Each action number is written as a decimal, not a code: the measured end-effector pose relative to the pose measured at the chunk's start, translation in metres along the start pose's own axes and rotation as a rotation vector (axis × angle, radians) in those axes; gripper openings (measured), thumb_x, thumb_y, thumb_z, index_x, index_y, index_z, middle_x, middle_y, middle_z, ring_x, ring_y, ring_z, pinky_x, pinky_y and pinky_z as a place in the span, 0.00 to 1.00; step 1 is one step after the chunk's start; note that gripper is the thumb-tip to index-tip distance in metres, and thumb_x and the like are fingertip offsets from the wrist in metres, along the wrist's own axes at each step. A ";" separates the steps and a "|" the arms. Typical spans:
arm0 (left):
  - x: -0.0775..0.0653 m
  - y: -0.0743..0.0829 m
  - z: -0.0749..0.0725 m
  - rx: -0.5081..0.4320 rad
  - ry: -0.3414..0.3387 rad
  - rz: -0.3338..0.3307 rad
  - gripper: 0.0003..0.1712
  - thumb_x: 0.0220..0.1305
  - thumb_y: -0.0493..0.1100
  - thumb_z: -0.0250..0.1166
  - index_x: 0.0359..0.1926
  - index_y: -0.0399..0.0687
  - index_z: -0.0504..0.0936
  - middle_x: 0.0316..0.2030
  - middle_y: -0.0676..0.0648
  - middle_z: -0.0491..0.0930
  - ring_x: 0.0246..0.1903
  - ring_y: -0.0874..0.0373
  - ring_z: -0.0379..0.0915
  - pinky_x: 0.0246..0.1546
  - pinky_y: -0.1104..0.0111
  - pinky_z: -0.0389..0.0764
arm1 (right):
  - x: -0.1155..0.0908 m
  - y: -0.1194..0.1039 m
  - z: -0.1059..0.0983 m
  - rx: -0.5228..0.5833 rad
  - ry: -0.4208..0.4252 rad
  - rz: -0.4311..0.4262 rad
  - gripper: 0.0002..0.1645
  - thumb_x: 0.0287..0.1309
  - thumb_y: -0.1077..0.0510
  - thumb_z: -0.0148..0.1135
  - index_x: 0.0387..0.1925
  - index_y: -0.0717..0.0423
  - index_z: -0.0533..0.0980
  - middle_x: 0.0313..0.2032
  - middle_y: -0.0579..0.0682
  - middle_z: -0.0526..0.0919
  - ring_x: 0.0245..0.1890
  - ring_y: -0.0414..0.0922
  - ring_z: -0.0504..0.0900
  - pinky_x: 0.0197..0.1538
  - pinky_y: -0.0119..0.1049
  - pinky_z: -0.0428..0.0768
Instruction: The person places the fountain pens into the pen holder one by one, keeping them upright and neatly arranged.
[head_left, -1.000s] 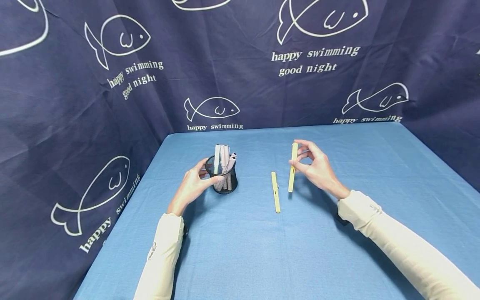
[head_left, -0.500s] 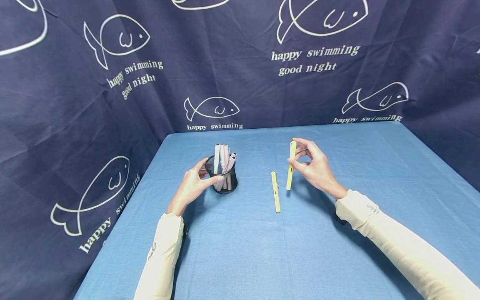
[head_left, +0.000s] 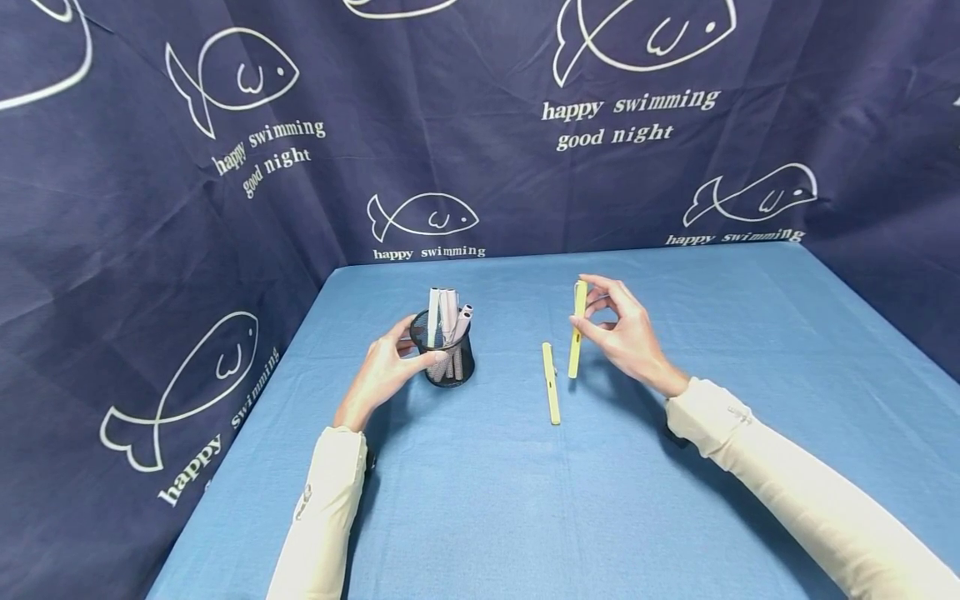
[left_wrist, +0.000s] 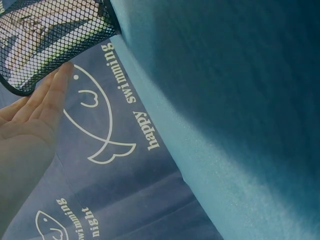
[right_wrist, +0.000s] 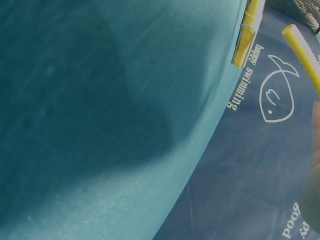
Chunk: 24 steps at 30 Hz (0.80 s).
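My left hand holds a black mesh pen holder near its rim, thumb on the near side and fingers behind. Several pale pens, whitish and pinkish, stand in it. In the left wrist view, fingertips touch the mesh wall. To the right, my right hand pinches a yellow pen between thumb and fingers, nearly upright, its lower end pointing down over the cloth. A second yellow pen lies on the table just left of it; its clip end shows in the right wrist view.
Blue cloth covers the table. A dark blue curtain with white fish drawings and lettering hangs along the back and sides. Between the pen holder and the lying pen is a stretch of blue cloth.
My right hand has moved slightly left and away from me with the yellow pen, nearer the lying one. The left hand and pen holder have stayed in place.
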<state>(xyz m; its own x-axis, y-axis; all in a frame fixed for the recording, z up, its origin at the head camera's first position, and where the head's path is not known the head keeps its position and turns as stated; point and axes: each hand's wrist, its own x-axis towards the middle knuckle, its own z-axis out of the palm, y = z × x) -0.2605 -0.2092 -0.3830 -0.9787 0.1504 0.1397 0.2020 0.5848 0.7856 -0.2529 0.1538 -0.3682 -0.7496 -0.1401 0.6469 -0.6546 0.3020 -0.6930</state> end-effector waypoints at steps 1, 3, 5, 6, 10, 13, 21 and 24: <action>0.000 0.000 0.000 0.000 -0.001 0.000 0.50 0.60 0.54 0.77 0.77 0.43 0.65 0.66 0.34 0.74 0.61 0.39 0.76 0.63 0.49 0.75 | 0.000 0.000 0.001 0.001 0.000 -0.002 0.35 0.56 0.77 0.71 0.66 0.70 0.72 0.44 0.68 0.75 0.38 0.49 0.80 0.36 0.22 0.81; 0.000 0.000 0.000 0.000 -0.002 -0.002 0.50 0.60 0.54 0.77 0.77 0.43 0.65 0.66 0.34 0.74 0.62 0.39 0.76 0.63 0.49 0.75 | 0.001 -0.001 0.002 0.005 0.002 -0.006 0.35 0.56 0.77 0.71 0.66 0.70 0.72 0.44 0.68 0.75 0.38 0.50 0.80 0.36 0.21 0.81; 0.000 0.000 0.000 0.003 -0.002 -0.004 0.50 0.60 0.54 0.77 0.77 0.43 0.65 0.66 0.34 0.74 0.61 0.39 0.76 0.63 0.49 0.75 | 0.002 -0.002 0.003 0.009 0.008 -0.012 0.35 0.56 0.77 0.71 0.66 0.70 0.72 0.44 0.69 0.75 0.38 0.52 0.80 0.36 0.21 0.81; 0.000 0.000 0.000 0.004 -0.001 -0.005 0.51 0.60 0.55 0.77 0.77 0.43 0.65 0.66 0.34 0.74 0.61 0.39 0.76 0.63 0.49 0.75 | 0.002 -0.002 0.003 0.012 0.011 -0.015 0.35 0.56 0.77 0.71 0.66 0.70 0.72 0.44 0.69 0.75 0.38 0.53 0.80 0.36 0.21 0.81; 0.000 0.000 0.000 0.007 0.001 -0.008 0.51 0.60 0.55 0.77 0.77 0.43 0.65 0.66 0.34 0.74 0.61 0.40 0.77 0.62 0.50 0.76 | 0.004 -0.003 0.005 0.022 0.015 -0.026 0.35 0.56 0.77 0.71 0.66 0.70 0.72 0.43 0.69 0.75 0.38 0.54 0.80 0.35 0.21 0.81; -0.001 0.000 0.000 0.006 0.001 -0.008 0.51 0.60 0.55 0.77 0.77 0.44 0.65 0.66 0.34 0.75 0.61 0.41 0.77 0.62 0.50 0.77 | 0.005 -0.003 0.006 0.026 0.010 -0.031 0.35 0.56 0.77 0.71 0.66 0.70 0.72 0.43 0.69 0.75 0.38 0.54 0.80 0.36 0.22 0.82; -0.001 0.000 0.000 0.010 0.004 -0.009 0.51 0.60 0.56 0.77 0.77 0.44 0.65 0.65 0.34 0.75 0.61 0.41 0.77 0.61 0.50 0.77 | 0.007 -0.004 0.011 0.044 0.013 -0.059 0.35 0.55 0.78 0.71 0.65 0.71 0.73 0.43 0.70 0.74 0.37 0.56 0.80 0.35 0.23 0.82; -0.001 0.001 0.000 0.010 0.003 -0.011 0.51 0.59 0.56 0.77 0.77 0.44 0.65 0.65 0.33 0.75 0.61 0.41 0.77 0.61 0.50 0.77 | 0.008 -0.006 0.013 0.044 0.016 -0.064 0.35 0.55 0.78 0.71 0.65 0.71 0.73 0.43 0.70 0.74 0.38 0.55 0.80 0.35 0.23 0.82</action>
<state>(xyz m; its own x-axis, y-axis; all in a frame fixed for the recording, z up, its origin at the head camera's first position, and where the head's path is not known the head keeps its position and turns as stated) -0.2591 -0.2088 -0.3826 -0.9809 0.1414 0.1335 0.1920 0.5945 0.7809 -0.2566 0.1388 -0.3630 -0.7045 -0.1427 0.6952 -0.7052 0.2511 -0.6631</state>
